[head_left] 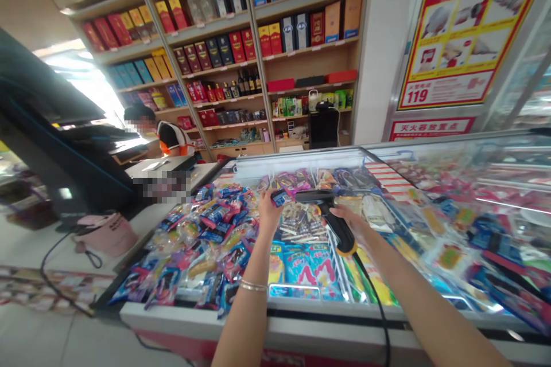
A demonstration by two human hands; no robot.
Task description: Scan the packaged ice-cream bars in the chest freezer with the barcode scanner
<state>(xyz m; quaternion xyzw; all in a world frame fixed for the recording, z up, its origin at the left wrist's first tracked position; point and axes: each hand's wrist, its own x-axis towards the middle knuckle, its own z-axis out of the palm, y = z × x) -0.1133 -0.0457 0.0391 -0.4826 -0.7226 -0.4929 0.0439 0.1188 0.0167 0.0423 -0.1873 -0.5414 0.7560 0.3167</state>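
Near the middle, my left hand (269,209) pinches a small blue and pink wrapped package (282,198) over an open display freezer (275,155). My right hand (350,221) is wrapped round the handle of a black and yellow handheld scanner (340,229), whose head points left towards the package. Its black cable runs down past the freezer's front edge. A heap of blue, pink and clear wrapped packages (219,218) lies on the left side of the freezer. Below my hands are flat blue and pink packs (305,266) in a wire-divided section.
Left stand a dark screen on a stand (64,149) and a pink bag (107,235) on the counter. A person (167,135) is behind the counter. Shelves of boxes (224,51) line the back wall. More wrapped packs (486,229) lie at the right.
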